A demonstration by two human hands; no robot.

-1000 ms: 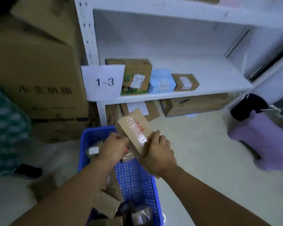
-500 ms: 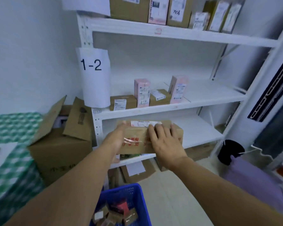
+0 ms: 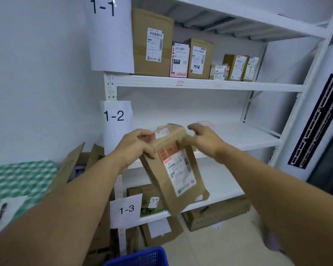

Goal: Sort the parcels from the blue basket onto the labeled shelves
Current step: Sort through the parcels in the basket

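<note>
A brown cardboard parcel with a white shipping label and red print hangs tilted in front of the shelves. My left hand grips its upper left corner. My right hand holds its upper right edge with thumb against the box and fingers spread loosely above. White shelves carry paper signs 1-1, 1-2 and 1-3. The blue basket shows only its rim at the bottom edge.
Several labelled parcels stand on the 1-1 shelf. A green-printed box sits on the 1-3 shelf. Cardboard boxes lie on the floor under the shelves. Open cartons and a green checked surface are at left.
The view has tilted up from the basket to the upper shelves. The parcel has turned from flat to hanging tilted, its shipping label now facing me. My right hand has shifted to its upper edge.
</note>
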